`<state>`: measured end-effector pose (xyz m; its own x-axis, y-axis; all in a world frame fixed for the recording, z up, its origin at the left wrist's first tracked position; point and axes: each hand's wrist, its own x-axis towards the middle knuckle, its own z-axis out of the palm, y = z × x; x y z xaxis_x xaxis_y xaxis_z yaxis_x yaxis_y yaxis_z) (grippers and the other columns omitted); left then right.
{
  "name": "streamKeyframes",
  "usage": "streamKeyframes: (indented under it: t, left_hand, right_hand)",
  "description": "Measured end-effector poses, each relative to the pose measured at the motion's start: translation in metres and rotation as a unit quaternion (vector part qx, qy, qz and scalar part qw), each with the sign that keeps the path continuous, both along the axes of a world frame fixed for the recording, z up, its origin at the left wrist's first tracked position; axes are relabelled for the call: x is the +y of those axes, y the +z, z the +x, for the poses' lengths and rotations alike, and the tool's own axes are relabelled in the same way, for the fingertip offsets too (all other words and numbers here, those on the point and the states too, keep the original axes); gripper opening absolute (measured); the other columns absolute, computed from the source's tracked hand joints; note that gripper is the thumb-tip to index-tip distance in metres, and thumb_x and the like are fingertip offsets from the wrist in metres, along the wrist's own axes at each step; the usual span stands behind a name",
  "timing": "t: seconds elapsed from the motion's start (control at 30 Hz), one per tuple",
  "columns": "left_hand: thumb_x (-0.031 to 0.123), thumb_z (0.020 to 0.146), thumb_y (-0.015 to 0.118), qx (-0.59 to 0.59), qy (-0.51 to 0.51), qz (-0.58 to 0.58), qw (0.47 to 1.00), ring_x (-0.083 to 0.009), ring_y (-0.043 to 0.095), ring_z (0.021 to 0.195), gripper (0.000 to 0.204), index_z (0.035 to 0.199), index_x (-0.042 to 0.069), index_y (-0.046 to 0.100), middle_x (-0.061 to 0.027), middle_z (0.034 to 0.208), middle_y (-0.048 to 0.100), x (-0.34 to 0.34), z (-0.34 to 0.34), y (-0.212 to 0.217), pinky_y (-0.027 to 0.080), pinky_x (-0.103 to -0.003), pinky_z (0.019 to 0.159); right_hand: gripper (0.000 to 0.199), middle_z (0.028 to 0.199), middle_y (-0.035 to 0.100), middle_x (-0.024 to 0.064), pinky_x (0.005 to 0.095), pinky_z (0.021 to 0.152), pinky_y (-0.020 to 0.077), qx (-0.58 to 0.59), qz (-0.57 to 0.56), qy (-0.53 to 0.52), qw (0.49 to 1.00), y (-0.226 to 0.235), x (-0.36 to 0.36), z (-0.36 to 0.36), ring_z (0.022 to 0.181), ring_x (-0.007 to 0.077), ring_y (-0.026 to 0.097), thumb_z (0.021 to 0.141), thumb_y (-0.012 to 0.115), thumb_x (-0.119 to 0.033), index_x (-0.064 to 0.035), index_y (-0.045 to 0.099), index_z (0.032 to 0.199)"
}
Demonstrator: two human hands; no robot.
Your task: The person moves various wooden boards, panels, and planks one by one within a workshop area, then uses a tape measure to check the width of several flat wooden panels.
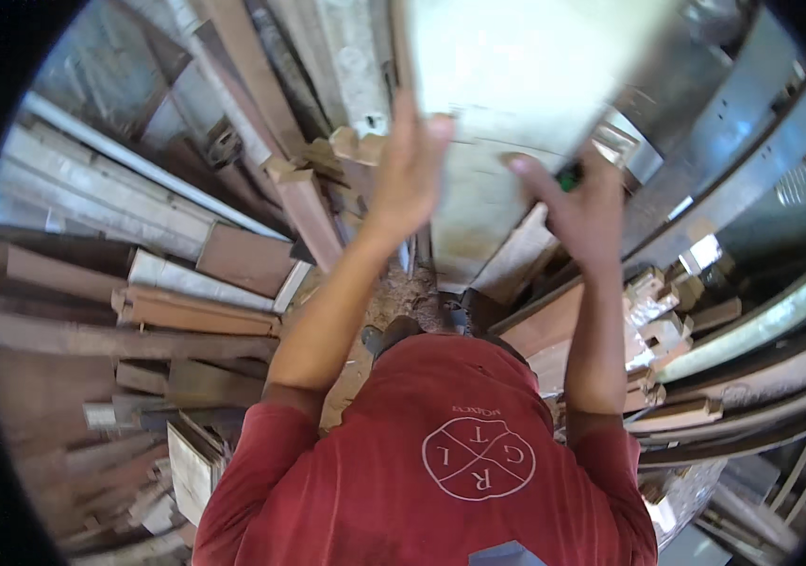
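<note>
You've got a pale wooden board (507,85) lifted up in front of you; your left hand (410,170) is flat against its left edge, your right hand (578,208) grips its lower right edge, thumb across the face; stacked timber offcuts (186,283) all around.

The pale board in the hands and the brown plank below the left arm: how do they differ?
The pale board is whitish and wide; the brown plank is reddish-brown and narrow. The pale board is held up by the left hand and right hand; the brown plank lies in a stack, untouched. Both look wooden.
</note>
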<state>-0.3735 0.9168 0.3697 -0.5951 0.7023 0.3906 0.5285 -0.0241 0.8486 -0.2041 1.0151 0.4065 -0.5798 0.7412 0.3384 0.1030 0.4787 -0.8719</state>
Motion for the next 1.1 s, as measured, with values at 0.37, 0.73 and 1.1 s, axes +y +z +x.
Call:
streamKeyframes:
  t: [0.37,0.73,1.1]
  left_hand:
    - [0.047,0.095,0.056,-0.010,-0.037,0.186,0.982,-0.0296,0.053,0.058,0.047,0.097,0.001,0.052,-0.0188,0.065,0.049,-0.011,0.017,0.028,0.044,-0.039,0.057]
    - [0.040,0.105,0.031,0.079,0.082,0.210,0.971,-0.0137,0.050,0.057,0.049,0.097,0.000,0.058,-0.0033,0.064,0.049,-0.077,-0.084,0.104,0.041,-0.032,0.046]
    - [0.038,0.101,0.046,0.082,0.158,0.130,0.975,-0.0465,0.058,0.085,0.043,0.108,-0.003,0.057,-0.0295,0.091,0.061,-0.048,-0.210,-0.017,0.044,-0.049,0.075]
  right_hand:
    - [0.038,0.087,0.071,0.0123,0.0316,0.079,0.0479,0.023,0.032,-0.027,0.999,0.017,-0.035,0.009,0.083,0.0187,0.063,0.079,0.080,-0.027,0.0058,0.070,0.095]
    - [0.041,0.075,0.065,0.0055,0.0268,0.064,0.0441,-0.027,0.076,0.030,0.996,0.063,-0.069,-0.111,0.067,0.0110,0.054,0.080,0.078,-0.037,0.0023,0.066,0.088]
    - [0.060,0.095,0.068,0.0219,0.0439,0.081,0.0505,-0.113,0.043,0.006,0.993,-0.031,-0.049,-0.230,0.091,0.0386,0.065,0.085,0.067,-0.052,-0.0008,0.060,0.115]
